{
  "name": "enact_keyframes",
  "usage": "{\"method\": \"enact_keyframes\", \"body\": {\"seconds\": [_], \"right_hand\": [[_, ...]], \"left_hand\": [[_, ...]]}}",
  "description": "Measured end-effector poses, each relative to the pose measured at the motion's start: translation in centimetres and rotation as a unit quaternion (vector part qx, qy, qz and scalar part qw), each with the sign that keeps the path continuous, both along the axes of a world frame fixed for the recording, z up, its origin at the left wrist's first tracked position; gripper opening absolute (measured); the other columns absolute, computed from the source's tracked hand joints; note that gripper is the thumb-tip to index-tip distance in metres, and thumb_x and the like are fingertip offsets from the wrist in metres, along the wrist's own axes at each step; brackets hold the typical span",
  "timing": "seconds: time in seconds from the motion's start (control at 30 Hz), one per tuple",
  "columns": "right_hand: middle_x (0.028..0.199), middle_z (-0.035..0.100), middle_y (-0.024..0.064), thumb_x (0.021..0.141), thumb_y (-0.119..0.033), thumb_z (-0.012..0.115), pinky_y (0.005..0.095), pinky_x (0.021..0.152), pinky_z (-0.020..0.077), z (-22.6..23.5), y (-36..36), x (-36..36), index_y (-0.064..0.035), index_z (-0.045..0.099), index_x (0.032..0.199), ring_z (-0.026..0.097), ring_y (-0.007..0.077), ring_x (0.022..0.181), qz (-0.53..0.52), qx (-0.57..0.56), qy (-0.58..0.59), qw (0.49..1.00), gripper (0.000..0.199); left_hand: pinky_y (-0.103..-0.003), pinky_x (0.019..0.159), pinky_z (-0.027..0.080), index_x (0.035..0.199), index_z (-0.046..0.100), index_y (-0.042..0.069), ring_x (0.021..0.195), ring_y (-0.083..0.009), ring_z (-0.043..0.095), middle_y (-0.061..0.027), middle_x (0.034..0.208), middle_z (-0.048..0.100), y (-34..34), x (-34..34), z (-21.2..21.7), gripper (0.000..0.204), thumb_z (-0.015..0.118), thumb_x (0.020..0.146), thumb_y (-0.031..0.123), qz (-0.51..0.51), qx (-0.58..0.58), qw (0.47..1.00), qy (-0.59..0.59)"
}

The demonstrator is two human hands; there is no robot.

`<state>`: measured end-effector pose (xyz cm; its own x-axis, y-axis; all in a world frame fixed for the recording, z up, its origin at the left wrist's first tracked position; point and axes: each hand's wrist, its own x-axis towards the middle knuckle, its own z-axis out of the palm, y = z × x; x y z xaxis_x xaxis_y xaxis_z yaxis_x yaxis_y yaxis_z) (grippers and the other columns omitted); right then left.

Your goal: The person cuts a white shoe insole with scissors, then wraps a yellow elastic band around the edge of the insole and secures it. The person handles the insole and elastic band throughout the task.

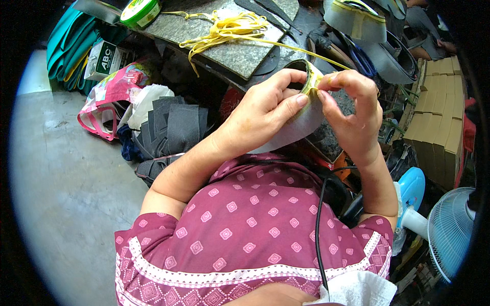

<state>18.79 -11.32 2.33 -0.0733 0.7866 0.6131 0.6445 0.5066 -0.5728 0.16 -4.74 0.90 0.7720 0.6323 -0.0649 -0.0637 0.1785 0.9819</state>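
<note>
My left hand (273,104) is closed around a curved, pale grey sheet piece (293,133) that looks like a shoe upper, thumb on its rim. A narrow yellow strip runs along that rim. At the same edge, my right hand (357,104) pinches the yellow strip between thumb and fingertips, close to the left thumb. From there a length of yellow tape (298,49) stretches back to a loose tangled heap (232,25) on a stone slab (229,58). The fingers cover part of the rim.
Similar grey pieces (357,25) with yellow edging lie at upper right, near stacked tan cardboard (436,102). A green tub (140,13) stands on the slab's far left. Dark grey cut pieces (181,125) and a pink bag (104,109) lie left. A fan (451,227) stands lower right.
</note>
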Motion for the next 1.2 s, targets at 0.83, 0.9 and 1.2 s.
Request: {"method": "enact_keyframes", "body": {"seconds": [0.83, 0.9, 1.2], "right_hand": [[0.086, 0.071, 0.0181, 0.075, -0.039, 0.075, 0.0358, 0.073, 0.0520, -0.9, 4.6, 14.7, -0.0017, 0.073, 0.102, 0.070, 0.0265, 0.078, -0.225, -0.395, -0.195, 0.869, 0.046], [0.084, 0.072, 0.0139, 0.079, -0.030, 0.073, 0.0319, 0.072, 0.0517, -0.6, 4.6, 14.9, 0.0021, 0.072, 0.101, 0.068, 0.0207, 0.074, -0.208, -0.394, -0.151, 0.882, 0.039], [0.092, 0.062, 0.0017, 0.085, 0.000, 0.062, 0.0223, 0.075, 0.0509, 1.7, -3.6, 11.5, 0.0010, 0.057, 0.109, 0.063, 0.0079, 0.085, -0.108, -0.360, 0.154, 0.914, 0.024]], "left_hand": [[-0.022, 0.087, 0.046, 0.123, 0.054, -0.006, 0.097, -0.0070, 0.058, -0.0056, 0.109, 0.065, 1.7, -0.2, -1.3, 0.029, 0.054, 0.100, 0.011, 0.092, -0.025, 0.989, -0.111], [-0.022, 0.087, 0.046, 0.123, 0.054, -0.006, 0.097, -0.0073, 0.059, -0.0060, 0.110, 0.065, 1.9, -0.3, -1.3, 0.029, 0.055, 0.101, 0.012, 0.087, -0.033, 0.988, -0.124], [-0.023, 0.084, 0.049, 0.120, 0.050, 0.001, 0.094, -0.0076, 0.062, -0.0059, 0.110, 0.066, 2.5, 0.0, -0.6, 0.040, 0.072, 0.089, 0.012, 0.104, -0.058, 0.990, -0.070]]}}
